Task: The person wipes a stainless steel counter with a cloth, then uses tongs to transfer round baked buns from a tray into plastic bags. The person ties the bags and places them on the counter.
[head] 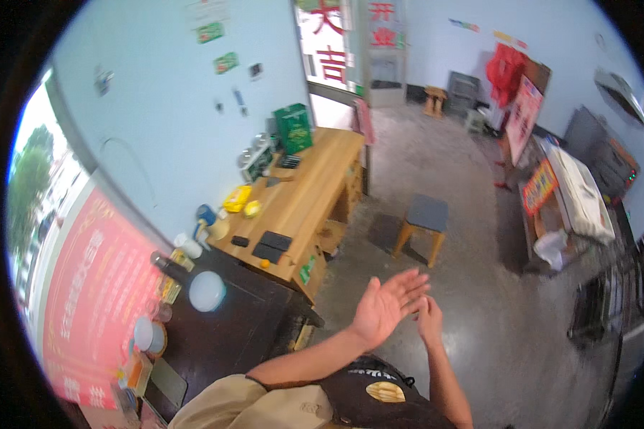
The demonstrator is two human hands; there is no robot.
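Observation:
My left hand (385, 310) is held out in front of my body, palm showing and fingers stretched, with nothing on the palm. Close beside its fingers is my right hand (429, 322), its fingers partly bent. The fingertips of the right hand meet or overlap the edge of the left one, and I cannot tell whether they pinch anything. Both hands are above the grey floor (461, 343). Below them I wear a dark apron (354, 394) over a beige shirt (236, 402).
A dark table (220, 338) at my left bears a round white lid or bowl (206, 291). Beyond it stands a wooden desk (306, 182) with a green box (294, 128). A grey-topped stool (426, 212) stands ahead; a cloth-covered cart or stand (579, 187) is at right.

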